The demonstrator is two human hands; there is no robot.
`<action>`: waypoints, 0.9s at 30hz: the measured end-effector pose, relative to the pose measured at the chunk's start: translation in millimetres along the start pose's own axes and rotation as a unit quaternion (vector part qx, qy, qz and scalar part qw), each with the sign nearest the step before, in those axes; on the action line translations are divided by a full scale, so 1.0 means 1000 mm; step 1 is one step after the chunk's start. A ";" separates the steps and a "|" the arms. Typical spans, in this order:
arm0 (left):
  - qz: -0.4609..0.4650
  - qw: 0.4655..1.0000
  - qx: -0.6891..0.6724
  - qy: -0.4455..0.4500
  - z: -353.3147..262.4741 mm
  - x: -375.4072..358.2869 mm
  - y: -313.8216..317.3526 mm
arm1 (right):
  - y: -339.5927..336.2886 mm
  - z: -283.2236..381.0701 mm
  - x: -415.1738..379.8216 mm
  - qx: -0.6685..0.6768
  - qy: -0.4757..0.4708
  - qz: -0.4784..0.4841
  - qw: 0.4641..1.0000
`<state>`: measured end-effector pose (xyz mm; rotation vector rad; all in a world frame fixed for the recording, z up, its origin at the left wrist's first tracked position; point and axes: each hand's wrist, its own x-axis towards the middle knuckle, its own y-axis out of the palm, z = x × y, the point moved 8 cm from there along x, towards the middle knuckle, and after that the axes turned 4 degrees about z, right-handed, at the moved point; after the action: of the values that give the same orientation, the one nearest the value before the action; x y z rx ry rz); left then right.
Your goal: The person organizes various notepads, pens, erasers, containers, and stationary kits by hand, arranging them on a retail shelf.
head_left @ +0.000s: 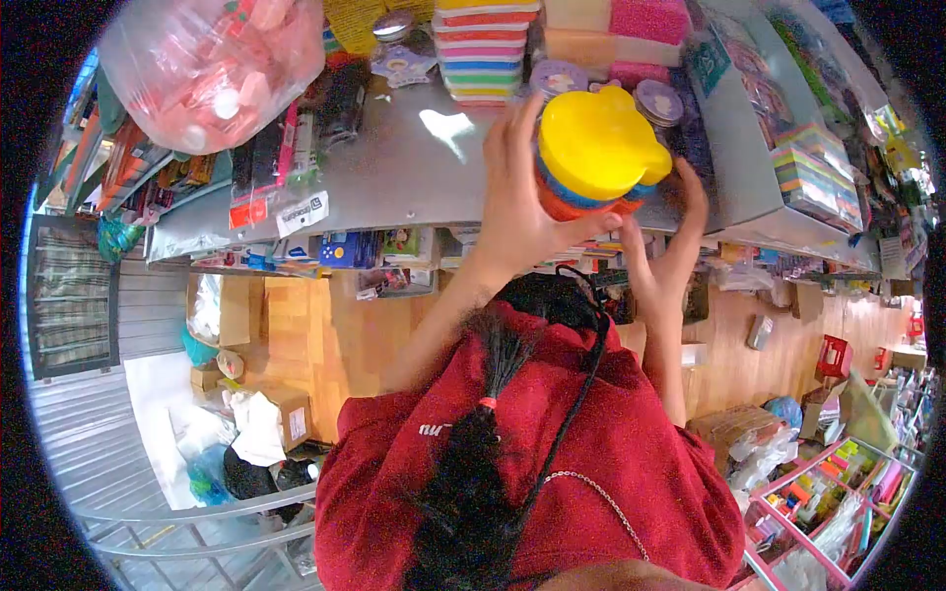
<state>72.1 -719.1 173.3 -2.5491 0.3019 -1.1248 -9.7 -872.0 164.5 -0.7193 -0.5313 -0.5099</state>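
Observation:
A stack of plastic pieces with rounded ear-like bumps [599, 143] is held above the grey shelf [384, 167]. Its top piece is yellow, with blue and orange-red layers beneath. My left hand [519, 202] wraps around the stack's left side, thumb along the lower front. On the right, my right hand [665, 251] grips the other side, its fingers curved round the edge and its thumb near the bottom. Close behind the stack are round purple-lidded containers [658, 101]. A pile of colourful flat boxes [483, 54] stands to its left.
A clear bag of pink items [212, 74] sits at the shelf's left end. A grey box [744, 148] with packets stands at right. Below are cardboard cartons [286, 414], a metal railing [217, 512] and a red basket [834, 357].

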 end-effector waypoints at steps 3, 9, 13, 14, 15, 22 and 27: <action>0.013 0.998 0.032 0.052 -0.007 0.009 0.001 | 0.019 -0.010 0.000 0.049 0.036 0.043 0.997; 0.009 0.999 -0.006 0.038 -0.004 0.012 -0.005 | 0.041 -0.022 -0.006 0.112 0.057 0.033 0.992; -0.017 0.998 0.005 0.059 -0.009 0.006 -0.020 | 0.048 -0.028 -0.009 0.130 0.061 0.030 0.989; -0.024 0.997 0.008 0.069 -0.011 0.002 -0.027 | 0.050 -0.031 -0.010 0.162 0.072 0.029 0.984; -0.049 0.997 0.021 0.064 -0.012 -0.004 -0.040 | 0.050 -0.030 -0.011 0.171 0.075 0.032 0.982; -0.256 0.945 0.185 -0.084 0.050 -0.054 -0.124 | 0.049 -0.026 -0.011 0.180 0.090 0.020 0.979; -0.220 0.932 0.264 -0.117 0.092 -0.047 -0.120 | 0.051 -0.033 -0.013 0.207 0.091 0.010 0.974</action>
<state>116.0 -573.2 130.0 -2.2625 -0.5853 -0.8635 20.3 -859.7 111.8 -0.2754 -0.4386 -0.4219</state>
